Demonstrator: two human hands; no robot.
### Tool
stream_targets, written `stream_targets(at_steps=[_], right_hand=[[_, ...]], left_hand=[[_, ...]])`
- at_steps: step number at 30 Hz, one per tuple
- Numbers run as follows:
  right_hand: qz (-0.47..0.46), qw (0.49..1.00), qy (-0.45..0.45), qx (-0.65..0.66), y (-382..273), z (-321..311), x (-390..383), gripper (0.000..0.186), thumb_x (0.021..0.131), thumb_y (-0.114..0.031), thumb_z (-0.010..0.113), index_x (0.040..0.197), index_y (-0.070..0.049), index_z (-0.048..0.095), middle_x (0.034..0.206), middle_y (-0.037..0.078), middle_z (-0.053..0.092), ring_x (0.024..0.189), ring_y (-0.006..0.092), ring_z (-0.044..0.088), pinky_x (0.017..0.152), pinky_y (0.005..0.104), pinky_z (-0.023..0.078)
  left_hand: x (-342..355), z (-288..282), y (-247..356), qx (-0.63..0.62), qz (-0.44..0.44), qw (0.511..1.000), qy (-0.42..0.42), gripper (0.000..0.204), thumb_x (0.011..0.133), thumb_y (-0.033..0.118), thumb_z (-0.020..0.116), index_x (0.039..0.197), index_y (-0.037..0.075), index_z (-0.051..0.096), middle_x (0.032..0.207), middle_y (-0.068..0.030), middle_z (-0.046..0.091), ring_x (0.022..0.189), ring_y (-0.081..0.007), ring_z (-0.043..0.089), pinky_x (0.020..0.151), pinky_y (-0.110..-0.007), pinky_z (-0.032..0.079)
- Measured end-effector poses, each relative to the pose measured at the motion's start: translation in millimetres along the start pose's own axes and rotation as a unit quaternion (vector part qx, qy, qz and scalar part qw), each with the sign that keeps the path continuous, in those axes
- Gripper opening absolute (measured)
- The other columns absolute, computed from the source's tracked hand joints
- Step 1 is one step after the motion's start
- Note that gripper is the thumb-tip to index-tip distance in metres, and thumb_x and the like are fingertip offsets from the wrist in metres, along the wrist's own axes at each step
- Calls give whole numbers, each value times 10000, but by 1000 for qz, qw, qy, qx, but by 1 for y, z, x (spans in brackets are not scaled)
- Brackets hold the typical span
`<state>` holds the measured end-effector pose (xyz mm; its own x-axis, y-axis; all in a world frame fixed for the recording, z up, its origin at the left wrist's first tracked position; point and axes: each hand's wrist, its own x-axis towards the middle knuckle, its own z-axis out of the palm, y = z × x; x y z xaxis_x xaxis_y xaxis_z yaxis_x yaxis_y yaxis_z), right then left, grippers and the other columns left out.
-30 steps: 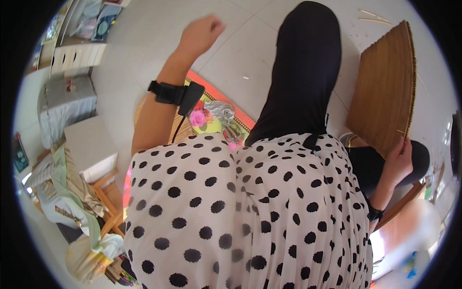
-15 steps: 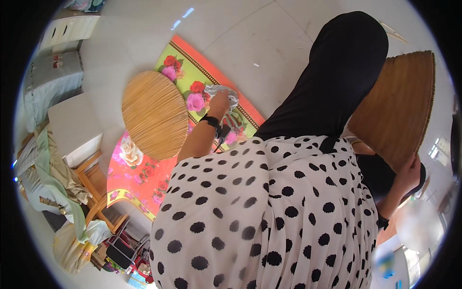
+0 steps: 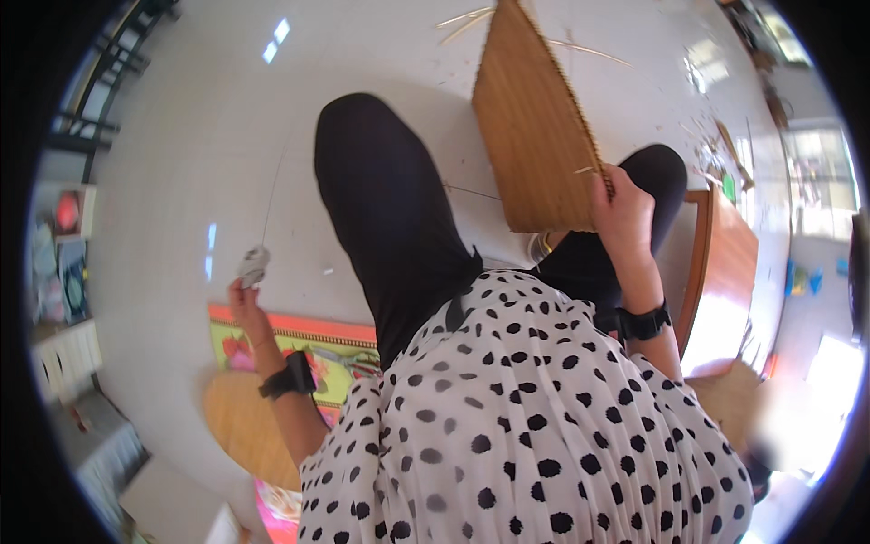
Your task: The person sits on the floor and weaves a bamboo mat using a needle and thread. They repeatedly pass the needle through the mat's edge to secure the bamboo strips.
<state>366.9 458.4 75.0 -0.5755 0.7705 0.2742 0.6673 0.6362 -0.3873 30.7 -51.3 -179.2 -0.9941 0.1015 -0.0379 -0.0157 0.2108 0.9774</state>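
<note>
In the head view, the left hand (image 3: 248, 308) has its grip around a crumpled grey-white bundle (image 3: 254, 265) above the floor (image 3: 163, 199), while the right hand's (image 3: 627, 210) grip holds a brown panel's (image 3: 535, 136) edge between the legs (image 3: 376, 190).

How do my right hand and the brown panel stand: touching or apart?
Touching. The head view shows the right hand closed on the right edge of the brown panel, no gap between them.
</note>
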Motion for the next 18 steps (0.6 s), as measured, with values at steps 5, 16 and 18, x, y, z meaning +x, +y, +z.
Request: stream_targets(at_steps=[5,16,18], right_hand=[[-5,999,-7,39,2,-2,-3,180,921,-171,660,981,-3,683,750,215,670,677,409,669,621,449,552],[-22,996,3,89,1,4,-8,169,923,-169,663,872,-20,602,698,190,645,611,401,643,567,463,547],[-27,994,12,108,2,5,-9,180,894,-170,689,894,-16,596,741,183,655,630,401,652,578,466,555]], left_hand=[[16,96,240,-136,197,960,-142,222,1011,16,490,1209,-61,557,1202,-149,626,1129,-212,608,1028,-363,480],[-83,361,363,17,312,797,-517,151,962,20,577,1106,-7,611,864,-18,632,794,-88,580,718,-267,482],[-101,378,368,67,335,743,-576,137,967,37,586,1091,-11,618,819,-18,628,758,-85,575,691,-273,481]])
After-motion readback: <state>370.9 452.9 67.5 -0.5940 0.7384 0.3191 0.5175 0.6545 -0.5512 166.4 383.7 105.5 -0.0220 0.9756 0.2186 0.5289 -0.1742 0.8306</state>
